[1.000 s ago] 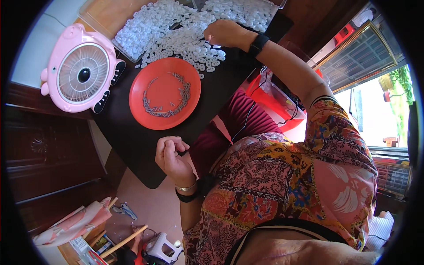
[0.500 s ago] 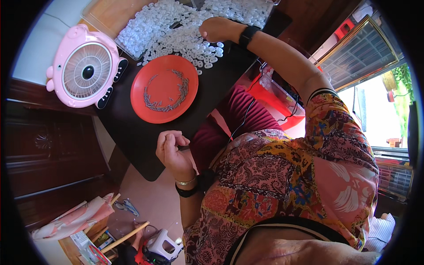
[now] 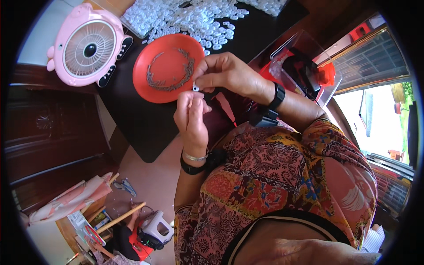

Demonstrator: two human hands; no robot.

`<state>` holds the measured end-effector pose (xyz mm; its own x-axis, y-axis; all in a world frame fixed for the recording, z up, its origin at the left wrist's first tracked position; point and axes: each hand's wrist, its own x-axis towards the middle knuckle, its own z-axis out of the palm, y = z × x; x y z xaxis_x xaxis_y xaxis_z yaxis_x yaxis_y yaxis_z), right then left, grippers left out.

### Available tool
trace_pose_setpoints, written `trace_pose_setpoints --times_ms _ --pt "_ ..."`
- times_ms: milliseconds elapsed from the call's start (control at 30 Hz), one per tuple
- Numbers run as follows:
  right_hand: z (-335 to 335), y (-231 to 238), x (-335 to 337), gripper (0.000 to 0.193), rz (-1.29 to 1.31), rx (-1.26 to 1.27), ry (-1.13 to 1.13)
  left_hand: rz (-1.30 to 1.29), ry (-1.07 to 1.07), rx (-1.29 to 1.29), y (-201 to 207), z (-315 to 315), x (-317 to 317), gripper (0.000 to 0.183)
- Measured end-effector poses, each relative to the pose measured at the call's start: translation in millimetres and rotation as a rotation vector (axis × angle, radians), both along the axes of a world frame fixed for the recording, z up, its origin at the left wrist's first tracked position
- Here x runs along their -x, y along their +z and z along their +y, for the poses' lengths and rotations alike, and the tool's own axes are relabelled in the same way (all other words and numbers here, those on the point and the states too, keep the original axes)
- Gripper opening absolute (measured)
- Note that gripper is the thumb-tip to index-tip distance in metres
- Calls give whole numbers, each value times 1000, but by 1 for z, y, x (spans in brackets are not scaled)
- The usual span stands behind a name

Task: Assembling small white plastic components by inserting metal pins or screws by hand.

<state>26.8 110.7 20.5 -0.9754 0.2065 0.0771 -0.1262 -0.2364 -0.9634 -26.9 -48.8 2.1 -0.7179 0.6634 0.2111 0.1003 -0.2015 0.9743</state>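
Observation:
My right hand (image 3: 232, 77) has its thumb and forefinger pinched on a small white plastic piece (image 3: 195, 88) with a dark hole in it. Right below, my left hand (image 3: 192, 114) is closed, its fingertips meeting the piece; anything inside those fingers is hidden. Just beyond both hands lies a round red plate (image 3: 145, 53), with thin grey nail-like pins (image 3: 185, 73) strewn in a ring on it. A heap of similar white oval plastic pieces (image 3: 190, 20) spreads over the far part of the dark table (image 3: 152, 132).
A pink animal-shaped fan (image 3: 89, 49) stands left of the plate. To the right, a clear bin (image 3: 327, 59) holds dark and red things. On the floor at lower left are a grey-white plastic stool (image 3: 157, 225) and a wooden stand (image 3: 104, 225).
My right hand has come back from the white heap to my left hand, bringing a white piece. My left hand has risen toward the plate and closed. The view has shifted somewhat.

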Motion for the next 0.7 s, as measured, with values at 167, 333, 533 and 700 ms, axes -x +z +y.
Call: trace_pose_setpoints --times_ms 167,333,533,700 --pt "-18 -7 -4 10 41 30 -23 53 85 26 -3 -2 -3 15" --pt "-22 -10 -7 8 31 -21 -21 116 151 24 -6 -5 -1 16" --pt "-22 -11 -12 9 -38 -142 59 144 147 76 -8 -10 3 16" --pt "-23 -3 -12 8 -27 -288 59 86 68 71 -5 -17 3 17"
